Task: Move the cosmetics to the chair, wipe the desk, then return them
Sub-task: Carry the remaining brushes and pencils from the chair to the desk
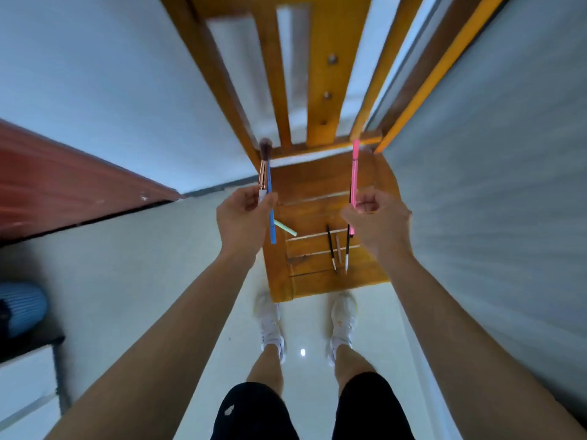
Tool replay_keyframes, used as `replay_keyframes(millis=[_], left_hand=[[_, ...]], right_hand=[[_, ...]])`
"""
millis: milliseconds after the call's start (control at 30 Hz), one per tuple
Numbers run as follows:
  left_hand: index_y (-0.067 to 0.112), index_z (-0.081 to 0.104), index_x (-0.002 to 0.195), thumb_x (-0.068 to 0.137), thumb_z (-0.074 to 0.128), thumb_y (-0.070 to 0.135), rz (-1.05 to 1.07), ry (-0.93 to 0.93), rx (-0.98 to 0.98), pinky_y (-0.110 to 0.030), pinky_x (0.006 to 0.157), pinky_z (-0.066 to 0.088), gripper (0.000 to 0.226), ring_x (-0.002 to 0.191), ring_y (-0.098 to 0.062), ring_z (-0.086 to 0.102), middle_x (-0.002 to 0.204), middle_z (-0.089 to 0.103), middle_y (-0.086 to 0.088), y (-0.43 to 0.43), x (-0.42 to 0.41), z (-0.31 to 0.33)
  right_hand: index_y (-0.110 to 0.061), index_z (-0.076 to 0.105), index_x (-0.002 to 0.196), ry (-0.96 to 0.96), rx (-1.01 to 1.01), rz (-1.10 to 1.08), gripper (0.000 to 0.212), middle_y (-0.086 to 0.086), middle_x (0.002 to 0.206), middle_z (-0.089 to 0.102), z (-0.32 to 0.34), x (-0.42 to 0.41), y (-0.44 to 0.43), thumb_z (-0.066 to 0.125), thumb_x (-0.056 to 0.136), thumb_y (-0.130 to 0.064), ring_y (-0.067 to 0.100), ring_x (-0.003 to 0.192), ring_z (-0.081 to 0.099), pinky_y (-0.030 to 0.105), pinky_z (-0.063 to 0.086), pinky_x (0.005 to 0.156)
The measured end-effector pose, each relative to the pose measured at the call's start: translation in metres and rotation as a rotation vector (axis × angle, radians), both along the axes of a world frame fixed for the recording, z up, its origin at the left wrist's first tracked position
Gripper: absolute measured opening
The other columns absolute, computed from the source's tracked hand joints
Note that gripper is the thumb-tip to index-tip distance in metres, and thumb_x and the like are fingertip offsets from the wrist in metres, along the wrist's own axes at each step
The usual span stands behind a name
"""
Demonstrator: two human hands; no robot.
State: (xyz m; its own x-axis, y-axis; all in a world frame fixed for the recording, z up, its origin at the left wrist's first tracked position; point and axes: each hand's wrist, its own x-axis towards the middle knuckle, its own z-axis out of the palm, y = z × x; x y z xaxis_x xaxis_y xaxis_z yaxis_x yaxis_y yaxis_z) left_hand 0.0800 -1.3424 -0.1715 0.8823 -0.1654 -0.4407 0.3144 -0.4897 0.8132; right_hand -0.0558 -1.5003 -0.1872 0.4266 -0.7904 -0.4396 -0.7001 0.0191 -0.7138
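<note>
Gripping in the left hand [244,217], fingers curled tight, a makeup brush [263,176] and a blue pencil [272,230], both held roughly upright over the left edge of the chair seat [317,182]. Pinching in the right hand [376,220], fingers likewise curled, a pink pencil [354,173], upright above the right side of the seat. Possibly holding there too a thin black brush [347,249] that runs down past the knuckles, though cannot tell whether held or lying on the wood. Below the hands, can make out on the slats a green pencil [286,228] near the left edge, then a black liner [331,249] and a brownish pencil [338,250] side by side toward the front right. Standing close against the front of the chair, white shoes [270,325] on a pale glossy floor [305,369]. Cannot identify the desk with any certainty, nor a cloth, so no way to judge whether the wiping is done. Judging from this alone: caught mid-transfer at the chair, with part of the cosmetics on the seat and part in hand. Could equally be setting down the last items or gathering them for the return. Either way, leaves at least the three loose items on the seat to be carried back and laid on the desk.
</note>
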Motion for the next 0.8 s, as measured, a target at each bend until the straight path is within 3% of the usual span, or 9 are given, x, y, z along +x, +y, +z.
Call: replay_keyframes(millis=[133, 233, 300, 467, 567, 667, 800], left_hand=[[0.022, 0.073, 0.098, 0.087, 0.075, 0.025, 0.112, -0.115, -0.091, -0.019, 0.066, 0.058, 0.011, 0.076, -0.005, 0.07, 0.081, 0.074, 0.01, 0.043, 0.001, 0.115], [0.019, 0.074, 0.096, 0.088, 0.075, 0.018, 0.258, -0.221, -0.154, -0.022, 0.066, 0.058, 0.009, 0.073, -0.008, 0.069, 0.081, 0.074, 0.003, 0.086, -0.007, 0.192], [0.023, 0.074, 0.093, 0.089, 0.074, 0.017, 0.34, -0.295, -0.162, -0.024, 0.067, 0.058, 0.007, 0.073, -0.01, 0.069, 0.081, 0.075, -0.001, 0.115, -0.02, 0.231], [0.024, 0.076, 0.092, 0.086, 0.076, 0.019, 0.601, -0.413, -0.158, -0.02, 0.064, 0.057, 0.007, 0.067, -0.004, 0.066, 0.078, 0.075, 0.004, 0.203, -0.076, 0.302], [0.021, 0.076, 0.091, 0.086, 0.077, 0.019, 0.771, -0.466, -0.167, -0.018, 0.063, 0.057, 0.007, 0.065, -0.003, 0.065, 0.076, 0.074, 0.005, 0.261, -0.113, 0.334], [0.019, 0.076, 0.091, 0.087, 0.076, 0.017, 0.903, -0.509, -0.185, -0.014, 0.051, 0.048, 0.005, 0.052, -0.003, 0.058, 0.065, 0.069, 0.009, 0.317, -0.148, 0.354], [0.02, 0.075, 0.09, 0.087, 0.076, 0.017, 1.08, -0.519, -0.241, -0.024, 0.064, 0.058, 0.004, 0.068, -0.006, 0.066, 0.074, 0.072, 0.006, 0.4, -0.207, 0.364]], right_hand=[[-0.027, 0.072, 0.081, -0.209, 0.056, 0.161, 0.011, -0.023, 0.069, 0.07, 0.103, 0.025, 0.024, 0.078, 0.073, -0.032, -0.003, 0.061, 0.067, 0.009, 0.049, 0.053], [-0.025, 0.073, 0.082, -0.335, 0.143, 0.33, 0.01, -0.008, 0.074, 0.075, 0.169, 0.051, 0.05, 0.079, 0.076, -0.023, 0.014, 0.073, 0.073, 0.035, 0.063, 0.069], [-0.027, 0.072, 0.081, -0.389, 0.184, 0.464, 0.012, -0.005, 0.077, 0.075, 0.204, 0.067, 0.07, 0.08, 0.077, -0.019, 0.02, 0.075, 0.074, 0.042, 0.063, 0.073], [-0.028, 0.074, 0.081, -0.501, 0.218, 0.795, 0.014, -0.011, 0.074, 0.074, 0.289, 0.086, 0.146, 0.08, 0.074, -0.018, 0.01, 0.064, 0.071, 0.012, 0.049, 0.053], [-0.032, 0.074, 0.081, -0.569, 0.254, 0.986, 0.022, -0.012, 0.073, 0.074, 0.331, 0.079, 0.208, 0.08, 0.076, -0.011, 0.005, 0.06, 0.068, 0.01, 0.049, 0.054], [-0.035, 0.074, 0.073, -0.634, 0.241, 1.149, 0.028, -0.01, 0.069, 0.072, 0.356, 0.063, 0.27, 0.078, 0.077, -0.008, 0.001, 0.058, 0.065, 0.008, 0.047, 0.057], [-0.025, 0.077, 0.082, -0.662, 0.228, 1.363, 0.017, -0.007, 0.067, 0.071, 0.373, 0.034, 0.365, 0.074, 0.077, -0.009, 0.004, 0.056, 0.062, 0.011, 0.046, 0.06]])
